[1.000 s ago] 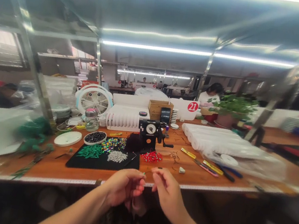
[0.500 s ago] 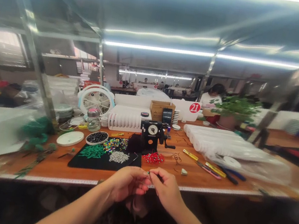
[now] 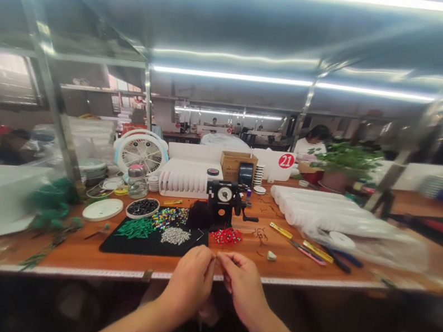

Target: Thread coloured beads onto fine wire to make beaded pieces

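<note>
Both hands meet fingertip to fingertip over the table's front edge. My left hand [image 3: 192, 277] is closed in a pinch, its back turned up. My right hand [image 3: 242, 283] pinches too, thumb and forefinger pressed together; what either holds is too small to name. Just beyond them lie red pieces [image 3: 227, 235], silver beads [image 3: 176, 236], green pieces [image 3: 138, 227] and multicoloured beads [image 3: 169, 217], the last three on a black mat [image 3: 119, 245]. Behind stands a black hand-cranked machine [image 3: 222, 206] with a dial.
A bowl of black beads [image 3: 142, 208], a white lid [image 3: 102, 209] and a fan [image 3: 142, 154] are on the left. Rolls in plastic [image 3: 325, 209], yellow-handled cutters [image 3: 320, 251] and dark pliers [image 3: 344, 260] lie right. A person [image 3: 312, 144] is beyond the partition.
My left hand has turned over from palm showing to back up, its fingers closing into a pinch near my right fingertips. The view has shifted slightly.
</note>
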A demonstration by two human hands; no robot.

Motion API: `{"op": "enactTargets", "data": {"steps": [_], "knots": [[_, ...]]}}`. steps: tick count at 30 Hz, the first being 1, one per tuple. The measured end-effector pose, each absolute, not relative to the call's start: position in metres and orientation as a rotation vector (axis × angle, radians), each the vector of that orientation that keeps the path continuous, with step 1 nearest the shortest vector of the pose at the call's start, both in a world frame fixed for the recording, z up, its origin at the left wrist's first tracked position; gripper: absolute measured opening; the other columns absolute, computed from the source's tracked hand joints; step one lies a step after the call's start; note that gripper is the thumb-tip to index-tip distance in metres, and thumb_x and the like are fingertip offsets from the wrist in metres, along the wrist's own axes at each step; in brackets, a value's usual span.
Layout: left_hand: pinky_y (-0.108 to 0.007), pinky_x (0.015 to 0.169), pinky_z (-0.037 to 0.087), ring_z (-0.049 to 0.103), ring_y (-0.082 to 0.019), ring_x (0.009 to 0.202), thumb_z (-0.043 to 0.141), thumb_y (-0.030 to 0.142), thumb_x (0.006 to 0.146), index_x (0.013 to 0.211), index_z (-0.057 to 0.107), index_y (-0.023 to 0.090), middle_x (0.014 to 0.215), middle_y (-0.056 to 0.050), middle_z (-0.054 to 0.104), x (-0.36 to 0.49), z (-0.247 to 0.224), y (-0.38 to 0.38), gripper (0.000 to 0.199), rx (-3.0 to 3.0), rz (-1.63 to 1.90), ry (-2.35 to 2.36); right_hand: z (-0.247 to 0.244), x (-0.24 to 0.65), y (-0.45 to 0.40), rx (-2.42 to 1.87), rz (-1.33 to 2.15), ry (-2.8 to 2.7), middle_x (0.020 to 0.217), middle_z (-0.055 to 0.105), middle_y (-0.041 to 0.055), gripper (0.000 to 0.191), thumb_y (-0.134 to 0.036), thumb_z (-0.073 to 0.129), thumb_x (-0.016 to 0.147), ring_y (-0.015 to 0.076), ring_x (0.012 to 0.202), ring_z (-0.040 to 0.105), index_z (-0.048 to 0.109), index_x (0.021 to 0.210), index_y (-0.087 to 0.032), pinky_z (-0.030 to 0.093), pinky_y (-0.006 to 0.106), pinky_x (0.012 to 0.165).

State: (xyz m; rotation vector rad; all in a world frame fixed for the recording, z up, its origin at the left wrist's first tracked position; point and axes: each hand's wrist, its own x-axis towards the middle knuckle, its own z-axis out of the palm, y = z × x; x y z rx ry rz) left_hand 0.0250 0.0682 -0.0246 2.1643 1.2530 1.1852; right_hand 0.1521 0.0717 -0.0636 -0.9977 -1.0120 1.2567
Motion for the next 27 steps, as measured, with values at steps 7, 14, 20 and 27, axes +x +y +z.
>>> {"op": "enactTargets", "data": {"steps": [7, 14, 20, 27], "knots": [[-0.025, 0.054, 0.033, 0.043, -0.014, 0.054, 0.052, 0.03, 0.075, 0.067, 0.055, 0.017, 0.056, 0.003, 0.049, 0.012, -0.011, 0.091, 0.016, 1.765, 0.92, 1.266, -0.053, 0.163, 0.067, -0.902, 0.102, -1.739, 0.082, 0.056, 0.0086, 0.023, -0.019, 0.042, 0.09, 0.0199, 0.079, 0.053, 0.064, 0.082, -0.016, 0.046, 0.032, 0.072], [-0.024, 0.058, 0.038, 0.052, -0.014, 0.061, 0.049, 0.025, 0.08, 0.069, 0.064, 0.015, 0.062, 0.0, 0.059, 0.009, -0.007, 0.096, 0.021, 2.16, 0.793, 1.197, -0.041, 0.173, 0.086, -0.806, -0.329, -2.109, 0.073, 0.054, 0.0072, 0.03, -0.008, 0.031, 0.088, 0.0188, 0.068, 0.049, 0.06, 0.083, -0.014, 0.043, 0.029, 0.06], [-0.03, 0.066, 0.044, 0.057, -0.019, 0.075, 0.038, 0.011, 0.087, 0.09, 0.063, 0.015, 0.088, -0.009, 0.062, 0.005, -0.015, 0.105, 0.025, 3.053, 0.708, 1.118, -0.015, 0.174, 0.109, -1.102, 0.516, -1.992, 0.072, 0.059, 0.0029, 0.018, -0.008, 0.041, 0.083, 0.0149, 0.068, 0.055, 0.054, 0.075, -0.017, 0.044, 0.027, 0.064], [-0.031, 0.081, 0.044, 0.058, -0.02, 0.093, 0.039, 0.008, 0.085, 0.096, 0.059, 0.018, 0.116, -0.009, 0.058, 0.004, -0.01, 0.116, 0.024, 3.095, 0.72, 0.774, 0.001, 0.177, 0.142, -1.163, 0.945, -2.032, 0.046, 0.055, -0.0044, 0.017, -0.005, 0.045, 0.076, 0.0112, 0.04, 0.055, 0.057, 0.071, -0.016, 0.042, 0.02, 0.041]]}}
